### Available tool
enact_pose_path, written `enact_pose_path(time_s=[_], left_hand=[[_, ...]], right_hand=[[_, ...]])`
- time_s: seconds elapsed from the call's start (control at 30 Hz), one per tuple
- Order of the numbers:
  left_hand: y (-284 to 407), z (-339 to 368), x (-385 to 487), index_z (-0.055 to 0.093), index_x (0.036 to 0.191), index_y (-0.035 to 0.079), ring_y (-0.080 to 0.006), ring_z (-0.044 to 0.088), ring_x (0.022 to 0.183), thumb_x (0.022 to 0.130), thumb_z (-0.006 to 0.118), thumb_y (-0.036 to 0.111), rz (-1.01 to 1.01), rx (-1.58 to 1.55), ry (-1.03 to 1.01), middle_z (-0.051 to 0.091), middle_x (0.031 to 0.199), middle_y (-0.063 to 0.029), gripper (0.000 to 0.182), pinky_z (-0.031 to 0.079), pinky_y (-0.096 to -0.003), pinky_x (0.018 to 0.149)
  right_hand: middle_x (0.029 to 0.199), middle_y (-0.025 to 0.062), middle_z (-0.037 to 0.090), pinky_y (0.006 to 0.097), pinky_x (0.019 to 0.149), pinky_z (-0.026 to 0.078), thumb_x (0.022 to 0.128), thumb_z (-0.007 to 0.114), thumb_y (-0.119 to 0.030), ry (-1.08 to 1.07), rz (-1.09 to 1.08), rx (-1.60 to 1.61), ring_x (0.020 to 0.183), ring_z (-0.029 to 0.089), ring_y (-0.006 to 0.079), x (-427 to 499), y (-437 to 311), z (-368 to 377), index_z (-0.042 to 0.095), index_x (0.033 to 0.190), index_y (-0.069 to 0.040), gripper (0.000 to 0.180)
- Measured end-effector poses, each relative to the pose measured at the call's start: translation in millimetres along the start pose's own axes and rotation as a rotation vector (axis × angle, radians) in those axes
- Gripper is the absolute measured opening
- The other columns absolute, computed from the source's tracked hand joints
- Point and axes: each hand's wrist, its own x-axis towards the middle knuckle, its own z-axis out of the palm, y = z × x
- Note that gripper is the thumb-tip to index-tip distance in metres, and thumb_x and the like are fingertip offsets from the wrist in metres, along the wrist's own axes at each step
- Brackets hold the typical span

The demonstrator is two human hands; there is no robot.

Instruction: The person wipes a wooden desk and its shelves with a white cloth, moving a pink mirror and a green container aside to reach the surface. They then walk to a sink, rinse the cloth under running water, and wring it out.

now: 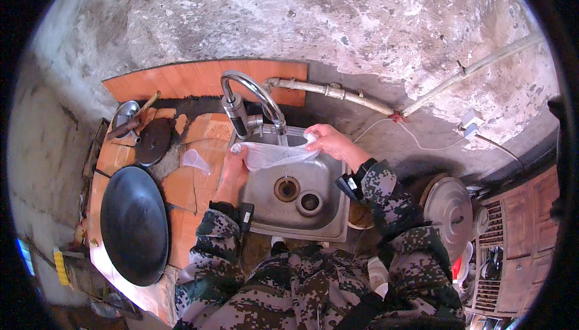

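Note:
A thin white cloth is stretched between my two hands above the sink. Its left end is gripped in my left hand, near the sink's left rim. My right hand pinches the bunched right end between thumb and fingers. Water runs from the spout of a chrome faucet just behind the cloth's upper edge. Below is the stainless steel sink, with a drain hole and a round strainer or drain cover beside it.
Left of the sink, an orange-tiled counter carries a large dark wok, a round dark lid and a clear plastic cup. A pipe runs along the wall. A large round metal lid stands at right, near a wooden cabinet.

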Motion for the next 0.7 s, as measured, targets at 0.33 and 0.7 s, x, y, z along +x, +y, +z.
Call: enact_pose_path(time_s=[0.33,0.7], left_hand=[[17,3,-20,0.049,0.122,0.001,-0.0273,0.063,0.097,0.100,0.047,0.032,-0.306,0.036,0.137,0.061,0.106,-0.0140,0.038,0.053,-0.0464,0.079],[-13,109,-38,0.058,0.115,0.003,-0.0256,0.058,0.105,0.099,0.040,0.029,-0.222,-0.452,-0.029,0.063,0.111,-0.0115,0.035,0.048,-0.0405,0.092]], right_hand=[[0.074,0.0029,0.066,0.0317,0.062,0.046,0.091,0.064,-0.039,-0.034,-0.043,-0.329,0.067,0.058,0.0124,15,0,-35,0.071,0.085,-0.003,0.037],[0.126,0.0125,0.061,0.0399,0.097,0.041,0.103,0.036,-0.043,0.251,-0.398,-0.302,0.120,0.054,0.0272,13,48,120,0.056,0.126,-0.004,0.049]])
